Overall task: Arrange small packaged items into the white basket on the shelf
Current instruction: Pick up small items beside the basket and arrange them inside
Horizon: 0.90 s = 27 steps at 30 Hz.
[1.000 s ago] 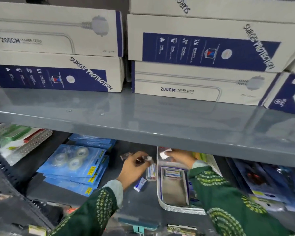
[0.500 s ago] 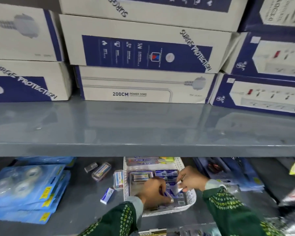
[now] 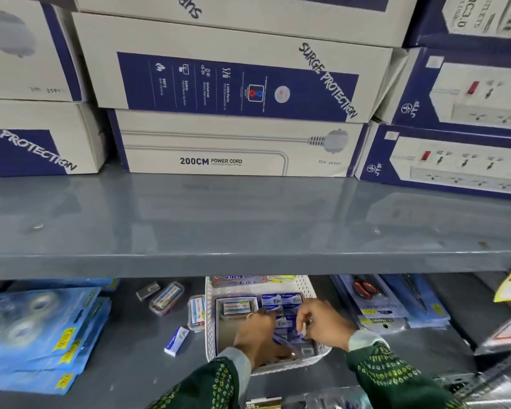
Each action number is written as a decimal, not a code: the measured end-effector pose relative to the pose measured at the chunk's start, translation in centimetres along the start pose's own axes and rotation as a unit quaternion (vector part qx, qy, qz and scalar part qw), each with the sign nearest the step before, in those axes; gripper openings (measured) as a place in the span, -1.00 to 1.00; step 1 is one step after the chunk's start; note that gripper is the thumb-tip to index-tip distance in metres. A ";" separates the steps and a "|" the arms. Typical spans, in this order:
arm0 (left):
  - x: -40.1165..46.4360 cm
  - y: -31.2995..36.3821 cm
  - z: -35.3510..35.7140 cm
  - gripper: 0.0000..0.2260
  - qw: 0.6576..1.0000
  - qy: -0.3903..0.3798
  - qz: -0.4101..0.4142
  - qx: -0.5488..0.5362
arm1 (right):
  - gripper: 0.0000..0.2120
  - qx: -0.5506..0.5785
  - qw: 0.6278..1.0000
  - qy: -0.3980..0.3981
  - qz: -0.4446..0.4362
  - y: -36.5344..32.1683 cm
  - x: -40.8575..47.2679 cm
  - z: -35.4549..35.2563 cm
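Observation:
The white basket [image 3: 210, 329] stands on the lower grey shelf, under the lip of the upper shelf. Several small blue-and-white packets [image 3: 281, 299] fill its middle and right, and a larger clear pack [image 3: 236, 306] lies at its left. My left hand [image 3: 255, 339] is inside the basket, fingers pressed down on the packets at its near end. My right hand [image 3: 322, 323] is over the basket's right side, fingers curled around the blue packets. A small white-and-blue packet [image 3: 176, 340] and a clear-wrapped one [image 3: 197, 311] lie loose on the shelf left of the basket.
Two more small packs [image 3: 165, 296] lie further back left. Blue tape blister packs [image 3: 36, 329] are stacked at the left, scissor packs [image 3: 378, 302] at the right. The upper grey shelf [image 3: 248, 231] overhangs the basket and carries power-strip boxes [image 3: 233, 84].
My left hand left the loose packets on the shelf and moved right into the basket. My right hand came forward from the basket's back. Since half a second ago both hands only shifted slightly.

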<state>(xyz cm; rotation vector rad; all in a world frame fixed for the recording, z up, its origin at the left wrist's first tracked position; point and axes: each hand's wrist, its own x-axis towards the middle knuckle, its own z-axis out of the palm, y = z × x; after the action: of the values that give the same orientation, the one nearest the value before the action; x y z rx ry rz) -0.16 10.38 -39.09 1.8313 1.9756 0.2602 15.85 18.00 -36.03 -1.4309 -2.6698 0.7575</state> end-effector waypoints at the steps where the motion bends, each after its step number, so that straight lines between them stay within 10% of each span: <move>1: 0.1 -0.1 0.1 -0.39 1.000 0.003 0.001 -0.004 | -0.52 -0.006 1.000 0.003 0.000 0.2 0.0 0.0; 9: 0.5 -0.8 -0.8 -0.84 0.999 -0.039 -0.011 -0.034 | -0.73 -0.082 0.993 -0.079 0.014 -0.7 -0.1 0.2; 27: 0.7 -0.6 -0.2 -0.65 0.999 0.001 -0.028 0.016 | -0.76 -0.149 0.988 -0.028 -0.022 -1.0 -0.5 0.3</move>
<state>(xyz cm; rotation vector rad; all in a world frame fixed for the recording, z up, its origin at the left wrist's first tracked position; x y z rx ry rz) -0.87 11.02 -39.29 1.7922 2.0408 0.2127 15.25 16.97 -35.77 -1.4170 -2.9469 0.4134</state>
